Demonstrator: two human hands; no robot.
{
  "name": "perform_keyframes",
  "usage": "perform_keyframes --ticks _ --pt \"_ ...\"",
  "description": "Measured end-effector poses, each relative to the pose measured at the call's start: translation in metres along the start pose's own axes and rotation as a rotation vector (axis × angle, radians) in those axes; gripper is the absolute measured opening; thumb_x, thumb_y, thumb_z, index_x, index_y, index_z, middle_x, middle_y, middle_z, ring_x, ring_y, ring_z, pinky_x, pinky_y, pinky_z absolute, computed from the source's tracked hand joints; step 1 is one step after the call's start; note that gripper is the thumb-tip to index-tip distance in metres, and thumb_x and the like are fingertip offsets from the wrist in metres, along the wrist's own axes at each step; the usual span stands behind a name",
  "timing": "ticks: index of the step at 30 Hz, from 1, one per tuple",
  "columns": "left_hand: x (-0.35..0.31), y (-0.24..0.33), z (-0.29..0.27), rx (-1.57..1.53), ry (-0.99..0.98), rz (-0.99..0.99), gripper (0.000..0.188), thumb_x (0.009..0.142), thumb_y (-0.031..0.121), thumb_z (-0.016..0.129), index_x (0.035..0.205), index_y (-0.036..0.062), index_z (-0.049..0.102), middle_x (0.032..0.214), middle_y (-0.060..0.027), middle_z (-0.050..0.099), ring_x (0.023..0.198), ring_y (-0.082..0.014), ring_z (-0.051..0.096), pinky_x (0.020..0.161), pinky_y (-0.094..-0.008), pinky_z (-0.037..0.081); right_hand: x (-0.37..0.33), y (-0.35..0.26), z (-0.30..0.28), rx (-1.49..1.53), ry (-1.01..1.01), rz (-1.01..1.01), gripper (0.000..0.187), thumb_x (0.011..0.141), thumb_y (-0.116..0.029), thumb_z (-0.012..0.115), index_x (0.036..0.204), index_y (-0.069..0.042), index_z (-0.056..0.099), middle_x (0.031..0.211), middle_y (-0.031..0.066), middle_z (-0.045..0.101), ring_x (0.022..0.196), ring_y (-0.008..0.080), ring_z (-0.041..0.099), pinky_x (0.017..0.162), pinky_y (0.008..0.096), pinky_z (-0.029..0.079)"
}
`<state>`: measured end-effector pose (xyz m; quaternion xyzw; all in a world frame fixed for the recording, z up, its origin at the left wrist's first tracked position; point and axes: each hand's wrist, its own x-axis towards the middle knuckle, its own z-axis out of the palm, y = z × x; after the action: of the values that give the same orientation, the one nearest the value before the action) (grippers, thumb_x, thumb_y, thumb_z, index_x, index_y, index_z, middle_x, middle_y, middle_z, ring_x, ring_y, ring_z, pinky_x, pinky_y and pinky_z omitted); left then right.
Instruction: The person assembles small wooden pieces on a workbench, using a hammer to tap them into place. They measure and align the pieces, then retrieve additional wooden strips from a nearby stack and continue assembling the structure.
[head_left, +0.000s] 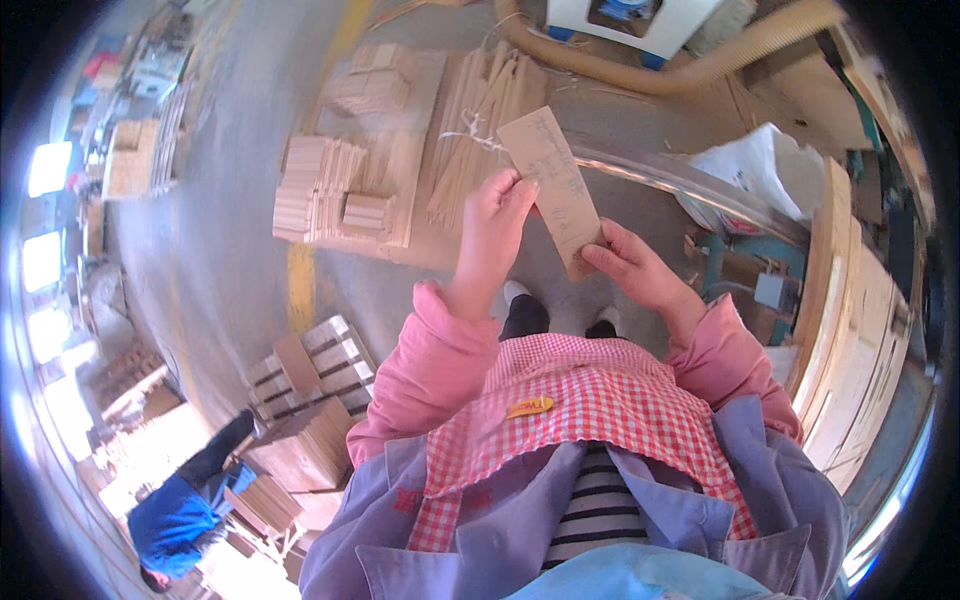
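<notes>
Between my two hands is a flat tan cardboard tag (553,185) with handwriting on its face and white string trailing from its upper left side. My left hand (497,217) pinches the tag's left edge with thumb and fingers. At the lower right end, my right hand (632,262) grips the tag, thumb on top and fingers behind it. Left of the tag, long thin wooden strips (485,125) lie in a bundle. Beside them, several neat stacks of short wooden pieces (318,187) rest on a board (400,190).
A ribbed hose (680,75) curves across the far side. A metal rail (690,185) runs toward a white sack (765,170) on the right, near long timber (850,340). Lower left are a slatted pallet (335,360) and a person in blue (175,525).
</notes>
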<state>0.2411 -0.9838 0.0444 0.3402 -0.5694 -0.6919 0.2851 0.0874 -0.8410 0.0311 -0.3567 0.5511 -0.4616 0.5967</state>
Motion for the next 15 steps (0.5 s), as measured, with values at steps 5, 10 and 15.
perform_keyframes --ticks 5,10,15 --pt "-0.029 0.023 0.093 -0.029 -0.119 0.021 0.015 0.092 0.016 0.057 0.090 0.0016 0.063 0.082 -0.0015 0.063 0.073 -0.0079 0.055 0.065 -0.0228 0.041 -0.098 0.005 -0.047 0.080 0.207 -0.124 0.017 0.094 -0.020 0.057 0.096 -0.004 0.058 0.086 0.0004 0.060 0.081 0.0085 0.056 0.076 0.0244 0.047" --pt "-0.076 0.021 0.228 -0.123 -0.347 0.032 0.014 0.093 0.014 0.056 0.095 0.0022 0.062 0.086 -0.0036 0.065 0.074 -0.0099 0.059 0.065 -0.0235 0.043 -0.253 0.038 -0.098 0.472 0.449 -0.192 0.011 0.094 -0.020 0.059 0.095 -0.009 0.057 0.087 0.0024 0.063 0.080 0.0117 0.062 0.073 0.0265 0.051" --pt "-0.152 0.013 0.380 -0.148 -0.644 -0.032 0.018 0.093 0.013 0.056 0.101 -0.0016 0.061 0.088 -0.0067 0.066 0.075 -0.0124 0.061 0.066 -0.0250 0.045 -0.421 0.070 -0.119 0.666 0.765 -0.347 0.014 0.097 -0.022 0.052 0.100 -0.009 0.055 0.093 0.0054 0.064 0.085 0.0166 0.065 0.075 0.0312 0.053"
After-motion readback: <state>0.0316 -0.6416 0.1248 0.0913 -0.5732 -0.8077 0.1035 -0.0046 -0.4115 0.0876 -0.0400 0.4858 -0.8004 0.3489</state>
